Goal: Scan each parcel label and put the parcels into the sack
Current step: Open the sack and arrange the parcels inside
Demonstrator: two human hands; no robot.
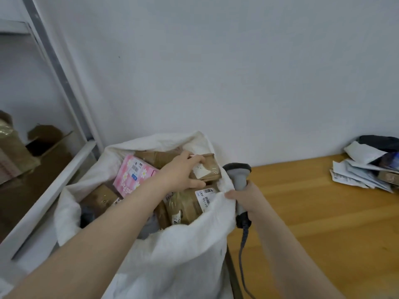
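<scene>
The left grip (183, 175) is closed round a brown parcel (208, 171) inside the well-filled sack (183, 244), the right grip (246, 197) is wrapped round the scanner (238, 175), and mailers (362, 173) on the counter (313, 212) are judged not yet sacked.

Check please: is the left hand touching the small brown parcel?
Touching. The head view shows the left hand gripping the small brown parcel, fingers and thumb around it.

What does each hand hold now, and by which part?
The left hand grips a small brown parcel by its near end; the right hand holds the scanner by its handle.
</scene>
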